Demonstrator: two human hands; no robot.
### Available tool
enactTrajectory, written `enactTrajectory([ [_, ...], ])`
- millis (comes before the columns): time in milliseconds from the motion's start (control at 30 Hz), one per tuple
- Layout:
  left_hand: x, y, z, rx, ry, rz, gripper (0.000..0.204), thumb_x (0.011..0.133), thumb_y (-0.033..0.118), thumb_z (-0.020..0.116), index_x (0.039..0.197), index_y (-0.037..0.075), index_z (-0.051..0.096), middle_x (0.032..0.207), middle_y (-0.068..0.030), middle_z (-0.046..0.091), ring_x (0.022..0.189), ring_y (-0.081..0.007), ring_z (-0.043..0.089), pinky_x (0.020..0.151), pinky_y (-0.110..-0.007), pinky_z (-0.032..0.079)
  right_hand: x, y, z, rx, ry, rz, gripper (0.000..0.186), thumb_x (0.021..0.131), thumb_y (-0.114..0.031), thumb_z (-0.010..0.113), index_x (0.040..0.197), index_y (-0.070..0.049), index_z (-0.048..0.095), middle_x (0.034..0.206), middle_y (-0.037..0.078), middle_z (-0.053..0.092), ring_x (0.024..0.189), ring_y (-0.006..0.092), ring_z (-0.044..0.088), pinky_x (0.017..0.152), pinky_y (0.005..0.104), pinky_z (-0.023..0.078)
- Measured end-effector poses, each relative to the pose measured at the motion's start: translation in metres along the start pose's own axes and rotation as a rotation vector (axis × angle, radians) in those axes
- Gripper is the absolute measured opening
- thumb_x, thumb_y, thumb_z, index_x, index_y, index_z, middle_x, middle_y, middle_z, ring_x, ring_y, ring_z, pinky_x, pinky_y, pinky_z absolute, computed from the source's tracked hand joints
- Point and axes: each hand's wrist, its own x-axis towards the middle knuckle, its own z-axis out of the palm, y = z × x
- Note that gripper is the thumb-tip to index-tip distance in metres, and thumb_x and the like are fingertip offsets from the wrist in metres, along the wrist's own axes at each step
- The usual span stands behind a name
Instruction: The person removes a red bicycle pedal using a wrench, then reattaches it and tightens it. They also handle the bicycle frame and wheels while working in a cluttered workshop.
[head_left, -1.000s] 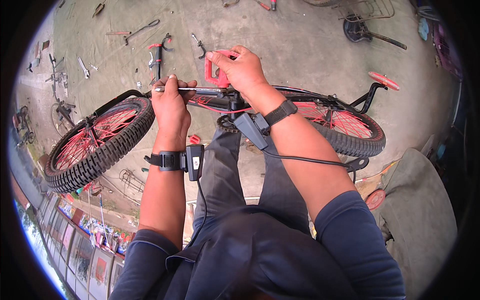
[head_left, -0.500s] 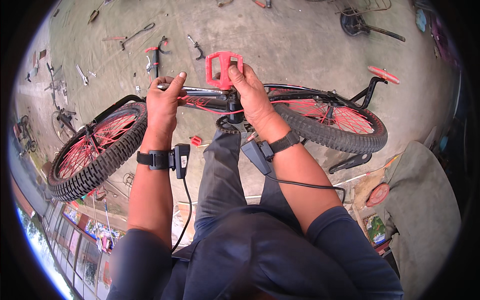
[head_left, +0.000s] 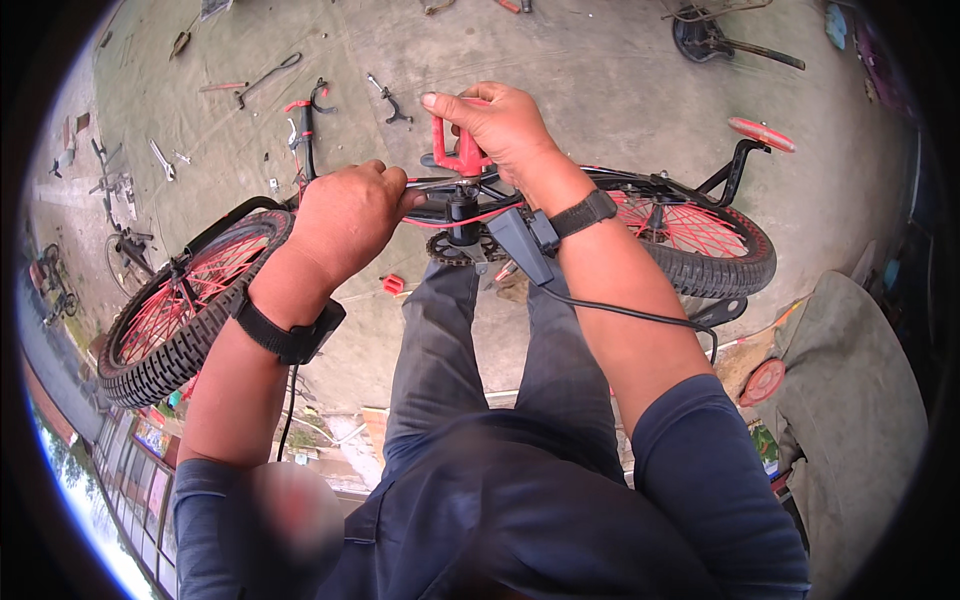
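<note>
A small bicycle with a black frame lies in front of me, its front and rear wheels to either side. My right hand (head_left: 505,125) is closed round the far side of a red pedal (head_left: 466,158), thumb pointing left over its top edge. In my left hand (head_left: 350,215), curled into a fist left of the pedal, is a flat silver wrench (head_left: 440,184) whose far end reaches the pedal's base; the fist hides the rest of it. Below the pedal are the black crank area (head_left: 463,218) and toothed chainring (head_left: 450,246).
Knobby tyres with red spokes flank my hands: the left wheel (head_left: 190,300) and the right wheel (head_left: 670,240). A second red pedal (head_left: 393,285) lies on the floor near my leg. Farther off lie a wrench (head_left: 162,160), a black-and-red tool (head_left: 307,125) and a black saddle (head_left: 697,38).
My left hand has turned over and shifted right, nearer the pedal, with its elbow swung outward. My right hand has moved up over the pedal, and the pedal has turned.
</note>
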Motion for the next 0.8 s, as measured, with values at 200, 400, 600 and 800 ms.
enactTrajectory([
  [200,0.003,-0.01,0.015,0.001,0.044,0.044,0.032,0.091,0.039,0.066,0.083,0.008,0.063,0.075,-0.0114,0.064,0.07,-0.0353,0.065,0.06,-0.046,0.052,0.001,0.002,0.008,0.089,-0.057,-0.002,0.048,0.073,-0.036,0.091,0.084,0.001,0.064,0.074,0.006,0.063,0.063,0.0128,0.059,0.055,0.0308,0.051],
  [400,0.006,-0.016,0.02,0.0,0.059,0.083,0.033,0.091,0.04,0.065,0.083,0.008,0.064,0.074,-0.0114,0.066,0.067,-0.0336,0.066,0.059,-0.045,0.052,0.003,0.001,0.003,0.091,-0.095,0.012,0.046,0.074,-0.035,0.09,0.086,0.001,0.065,0.075,0.006,0.064,0.062,0.0137,0.06,0.055,0.031,0.052],
  [600,0.008,-0.021,0.025,-0.025,0.083,0.103,0.033,0.09,0.04,0.067,0.082,0.008,0.063,0.073,-0.0114,0.065,0.067,-0.0344,0.065,0.058,-0.045,0.051,0.002,0.003,0.003,0.139,-0.138,0.0,0.044,0.075,-0.035,0.09,0.085,0.0,0.065,0.073,0.006,0.063,0.062,0.0137,0.061,0.054,0.0306,0.052],
  [800,0.009,-0.031,0.03,-0.083,0.105,0.135,0.033,0.09,0.039,0.067,0.081,0.008,0.062,0.072,-0.0114,0.064,0.067,-0.0348,0.065,0.059,-0.045,0.051,0.006,0.006,0.005,0.163,-0.167,-0.009,0.046,0.076,-0.038,0.089,0.088,0.0,0.066,0.075,0.006,0.065,0.065,0.0137,0.062,0.056,0.0299,0.053],
])
